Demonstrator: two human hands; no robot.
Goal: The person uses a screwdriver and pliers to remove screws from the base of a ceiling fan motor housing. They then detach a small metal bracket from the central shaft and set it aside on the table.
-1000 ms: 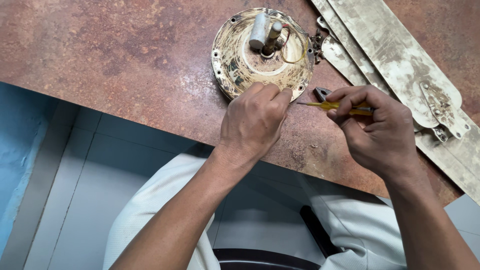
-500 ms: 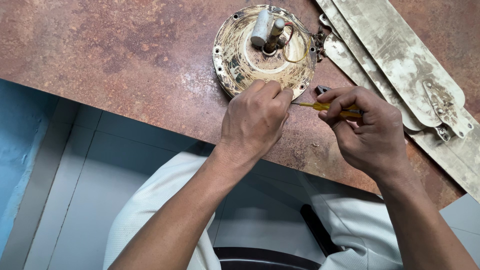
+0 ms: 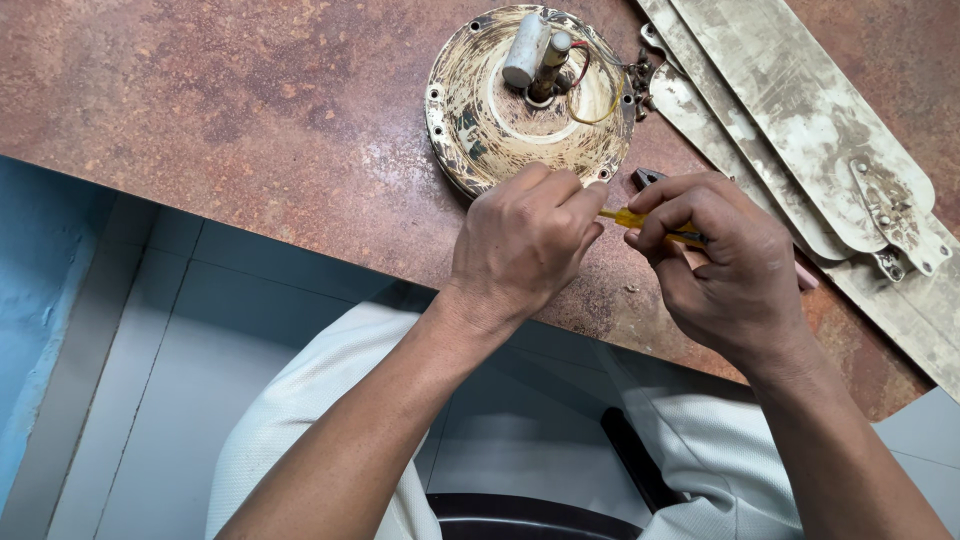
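The right hand pinches a thin yellow-handled tool at frame centre, tip aimed left. The left hand is clenched around that tip, steadying whatever it hides. Just above, the worn round metal fan housing rests on the brown speckled counter beside weathered fan blades.

free: tabletop left | blocked: motor housing ahead, fan blades right, both hands close together
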